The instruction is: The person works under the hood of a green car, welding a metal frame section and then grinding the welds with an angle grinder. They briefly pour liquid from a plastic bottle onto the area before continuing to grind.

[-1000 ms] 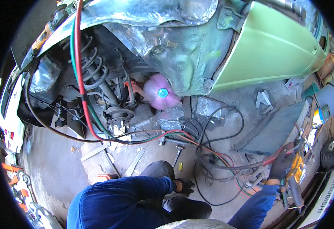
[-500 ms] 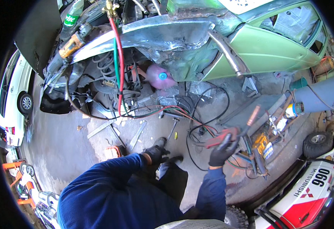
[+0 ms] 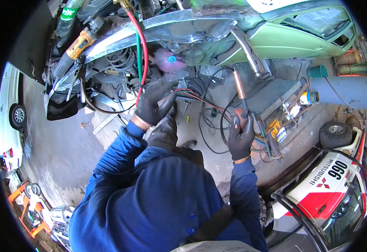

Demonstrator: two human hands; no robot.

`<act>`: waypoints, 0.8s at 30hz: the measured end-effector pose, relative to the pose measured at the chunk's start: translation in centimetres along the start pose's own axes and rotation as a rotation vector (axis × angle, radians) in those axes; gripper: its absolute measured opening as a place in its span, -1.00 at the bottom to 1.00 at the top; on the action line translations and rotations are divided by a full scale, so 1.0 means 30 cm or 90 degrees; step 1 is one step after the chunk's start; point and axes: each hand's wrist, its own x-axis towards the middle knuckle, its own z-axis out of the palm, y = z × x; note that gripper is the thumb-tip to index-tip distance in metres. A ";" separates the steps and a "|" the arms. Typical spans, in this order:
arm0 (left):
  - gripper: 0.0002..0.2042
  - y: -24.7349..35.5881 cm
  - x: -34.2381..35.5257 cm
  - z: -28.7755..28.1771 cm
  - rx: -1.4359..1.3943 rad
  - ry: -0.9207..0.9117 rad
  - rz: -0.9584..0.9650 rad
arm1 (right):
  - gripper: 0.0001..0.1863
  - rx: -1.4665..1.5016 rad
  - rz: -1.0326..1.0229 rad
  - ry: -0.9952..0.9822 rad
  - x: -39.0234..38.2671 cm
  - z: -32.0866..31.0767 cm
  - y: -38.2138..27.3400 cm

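the right hand [image 3: 241,143] is gripping the torch [image 3: 240,87] above the floor [image 3: 61,143]; it is probably handling stiff and light, its red handle [image 3: 242,120] offering the best hold. the left hand [image 3: 153,103] is hovering unclenched, apparently empty.

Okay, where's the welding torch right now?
In the head view, right of centre, the copper-nozzled welding torch is in the dark-gloved right hand, below and left of the long silver metal strip.

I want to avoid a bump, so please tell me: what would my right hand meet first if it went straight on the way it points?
Led by the copper-tipped welding torch, your right hand would probably meet the green car door first, near its lower front corner, though depth is unclear.
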 end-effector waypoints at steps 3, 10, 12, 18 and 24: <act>-0.66 -0.031 0.258 -0.083 -0.004 0.069 0.024 | -0.58 -0.107 0.004 -0.029 0.124 0.021 -0.094; -0.73 -0.157 0.717 -0.076 -0.156 0.185 0.068 | -0.54 -0.227 0.111 -0.178 0.431 0.081 -0.193; -0.75 -0.171 0.772 -0.050 -0.260 0.191 0.005 | -0.52 -0.261 0.135 -0.181 0.489 0.105 -0.195; -0.69 -0.198 0.809 -0.022 -0.356 0.148 -0.250 | -0.53 -0.323 0.147 -0.260 0.602 0.124 -0.188; -0.66 -0.243 0.834 0.022 -0.331 0.244 -0.137 | -0.54 -0.261 0.225 -0.293 0.637 0.127 -0.170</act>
